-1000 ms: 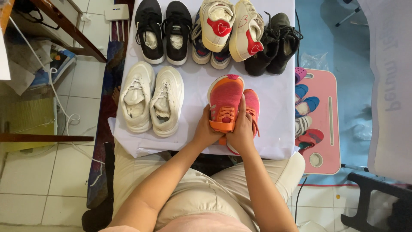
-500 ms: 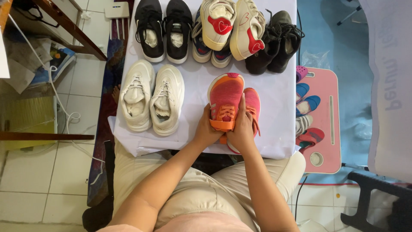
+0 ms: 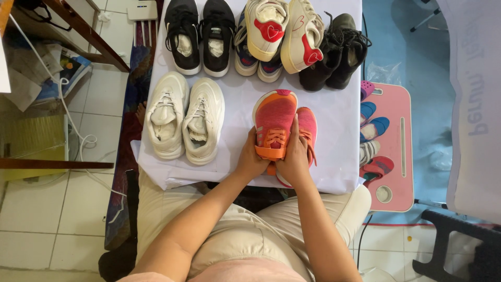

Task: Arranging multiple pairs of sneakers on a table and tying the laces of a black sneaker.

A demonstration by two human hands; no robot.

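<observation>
Head view: left hand and right hand both clamp a pink-orange sneaker, tilted over its mate on the white-covered table, near white sneakers.

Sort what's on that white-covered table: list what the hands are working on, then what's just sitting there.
In hand:
left hand
right hand
pink-and-orange shoes

Lying about:
white sneakers
black sneakers
cream shoes with red hearts
dark boots
</observation>
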